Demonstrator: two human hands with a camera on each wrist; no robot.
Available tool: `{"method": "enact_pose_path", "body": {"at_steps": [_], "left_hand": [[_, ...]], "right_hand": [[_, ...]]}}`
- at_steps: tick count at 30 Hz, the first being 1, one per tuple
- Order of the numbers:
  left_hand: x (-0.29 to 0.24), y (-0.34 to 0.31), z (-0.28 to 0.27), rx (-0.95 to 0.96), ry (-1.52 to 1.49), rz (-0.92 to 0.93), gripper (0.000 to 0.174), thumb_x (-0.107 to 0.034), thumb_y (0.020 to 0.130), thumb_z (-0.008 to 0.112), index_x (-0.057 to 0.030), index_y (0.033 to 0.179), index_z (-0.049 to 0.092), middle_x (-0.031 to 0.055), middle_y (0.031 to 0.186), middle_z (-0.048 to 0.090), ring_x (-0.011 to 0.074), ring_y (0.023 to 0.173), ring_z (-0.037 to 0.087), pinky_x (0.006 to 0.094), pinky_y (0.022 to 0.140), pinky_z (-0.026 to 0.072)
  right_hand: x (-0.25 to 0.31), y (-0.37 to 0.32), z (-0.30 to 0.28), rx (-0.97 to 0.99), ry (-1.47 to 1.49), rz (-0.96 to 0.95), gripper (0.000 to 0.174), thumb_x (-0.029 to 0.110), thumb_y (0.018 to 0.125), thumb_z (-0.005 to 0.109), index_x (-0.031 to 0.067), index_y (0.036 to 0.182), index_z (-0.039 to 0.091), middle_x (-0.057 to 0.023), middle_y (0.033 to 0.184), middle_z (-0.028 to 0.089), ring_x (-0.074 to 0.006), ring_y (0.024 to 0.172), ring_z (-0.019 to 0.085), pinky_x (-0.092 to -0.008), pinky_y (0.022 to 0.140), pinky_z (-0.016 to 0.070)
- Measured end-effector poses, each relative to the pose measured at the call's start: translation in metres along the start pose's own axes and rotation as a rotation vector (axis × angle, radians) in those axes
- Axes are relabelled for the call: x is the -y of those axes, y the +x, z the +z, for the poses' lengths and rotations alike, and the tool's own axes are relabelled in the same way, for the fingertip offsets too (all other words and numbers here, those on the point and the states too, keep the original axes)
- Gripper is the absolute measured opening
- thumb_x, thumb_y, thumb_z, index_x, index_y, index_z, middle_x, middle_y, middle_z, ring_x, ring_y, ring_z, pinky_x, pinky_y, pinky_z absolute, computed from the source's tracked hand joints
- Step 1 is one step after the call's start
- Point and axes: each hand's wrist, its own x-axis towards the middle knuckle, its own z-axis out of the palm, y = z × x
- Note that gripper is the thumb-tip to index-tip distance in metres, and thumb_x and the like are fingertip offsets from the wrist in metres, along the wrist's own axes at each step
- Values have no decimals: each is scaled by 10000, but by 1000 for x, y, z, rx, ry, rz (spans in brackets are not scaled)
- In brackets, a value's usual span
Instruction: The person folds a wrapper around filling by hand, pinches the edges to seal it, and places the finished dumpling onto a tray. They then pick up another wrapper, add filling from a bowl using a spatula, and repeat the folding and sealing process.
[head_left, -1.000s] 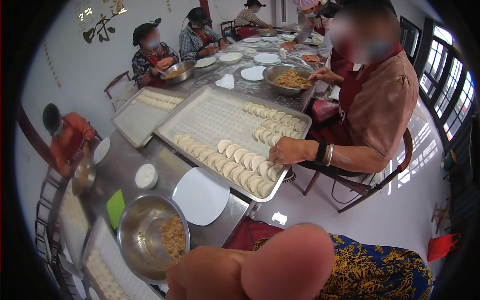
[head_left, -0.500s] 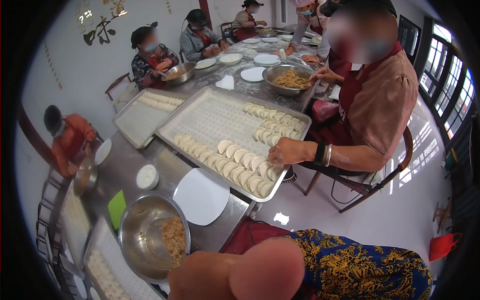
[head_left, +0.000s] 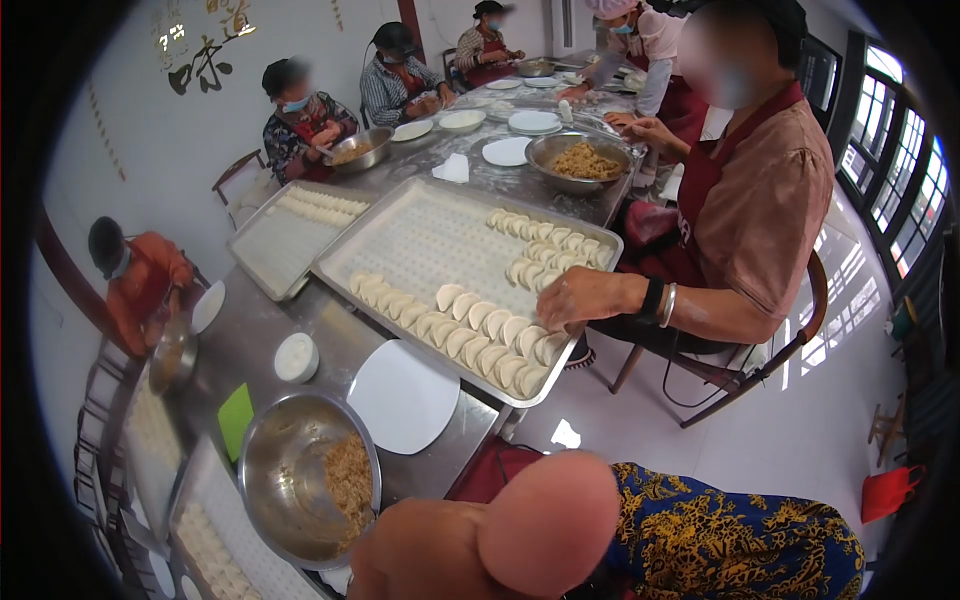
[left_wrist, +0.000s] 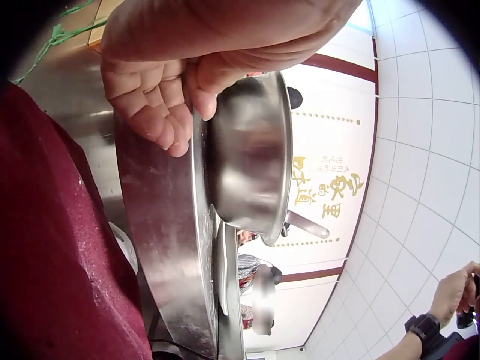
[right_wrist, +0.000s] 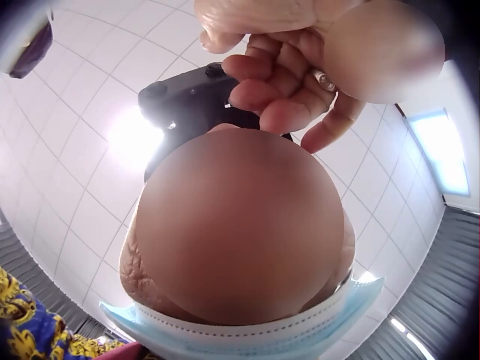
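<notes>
My right hand (head_left: 430, 555) is raised close to the camera, low in the head view. The right wrist view shows this hand (right_wrist: 289, 79) beside the black head device, fingers loosely bent, a ring on one, and nothing held. My left hand (left_wrist: 150, 97) rests at the steel table's edge in the left wrist view, its fingers loosely curled and holding nothing. Just past it stands a steel bowl (left_wrist: 251, 161). From above, this bowl (head_left: 285, 455) contains brown minced filling (head_left: 347, 480). A white plate (head_left: 405, 395) lies beside the bowl. The head view does not show my left hand.
A large tray (head_left: 400, 215) with rows of dumplings (head_left: 480, 325) stands ahead, partly over the table edge. Another person's hand (head_left: 580, 295) is at its near right corner. A small white bowl (head_left: 296, 357) and a green sheet (head_left: 235, 420) are near. Several people sit around the table.
My raised right hand shifted left, then slightly back right. The person at right turned their head, and their hand at the tray moved a little. The table items stay in place.
</notes>
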Motion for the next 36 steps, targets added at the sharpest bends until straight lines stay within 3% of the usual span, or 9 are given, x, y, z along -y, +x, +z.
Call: {"method": "enact_pose_path", "body": {"at_steps": [3, 8, 15, 18, 20, 21, 23, 30, 36], "left_hand": [[-1, 1, 3, 0, 112, -71, 241, -247, 984, 497, -77, 975, 667, 24, 522, 567, 99, 404, 439, 233, 398, 352], [14, -3, 7, -28, 66, 143, 261, -254, 988, 495, -78, 909, 672, 21, 510, 556, 102, 392, 434, 233, 389, 346], [15, -9, 14, -139, 43, 198, 287, -253, 975, 520, -74, 797, 657, 17, 498, 544, 93, 394, 438, 231, 364, 321], [10, -5, 19, -126, 48, -75, 287, -259, 969, 529, -81, 788, 664, 18, 492, 540, 92, 389, 426, 231, 361, 316], [25, -8, 32, -306, -168, 395, 287, -263, 961, 534, -89, 779, 672, 18, 482, 535, 94, 382, 417, 231, 359, 315], [19, -9, 30, -306, -166, 395, 287, -263, 961, 534, -89, 779, 672, 18, 482, 535, 94, 382, 417, 231, 359, 315], [5, -10, 24, -192, 116, -25, 273, -255, 949, 539, -90, 784, 680, 20, 472, 529, 96, 378, 414, 227, 360, 314], [6, -15, 17, -197, 54, 62, 275, -236, 930, 551, -85, 719, 642, 17, 466, 525, 100, 374, 435, 229, 351, 314], [-74, -49, 11, -363, 703, -387, 195, -227, 941, 552, -66, 860, 626, 64, 656, 572, 171, 572, 501, 292, 523, 384]], "right_hand": [[18, -10, 21, -35, -14, 10, 661, 602, 998, 320, 116, 604, 532, -19, 581, 582, -190, 594, 585, -370, 805, 418], [13, -18, 22, -85, -26, 26, 662, 610, 995, 319, 119, 598, 520, -15, 571, 568, -185, 579, 571, -361, 778, 420], [16, -20, 21, -159, -49, 37, 663, 620, 990, 318, 123, 590, 502, -10, 556, 549, -178, 558, 553, -349, 740, 423], [16, -19, 17, -191, -58, 42, 664, 624, 988, 318, 125, 587, 495, -7, 549, 540, -176, 550, 545, -343, 723, 424], [26, -28, 32, -214, -65, 45, 665, 627, 987, 318, 126, 584, 490, -6, 545, 535, -174, 544, 539, -340, 713, 424], [26, -31, 35, -227, -67, 46, 665, 628, 986, 317, 127, 583, 487, -5, 543, 532, -173, 541, 536, -338, 707, 425], [31, -33, 37, -251, -72, 49, 666, 631, 985, 317, 128, 581, 482, -4, 538, 526, -171, 535, 531, -334, 696, 426], [26, -40, 32, -337, -92, 55, 668, 641, 980, 316, 132, 573, 465, 2, 523, 507, -164, 514, 512, -322, 658, 428], [31, -40, 29, -406, -109, 67, 671, 649, 976, 316, 136, 566, 450, 6, 511, 490, -158, 496, 496, -311, 625, 430]]}}
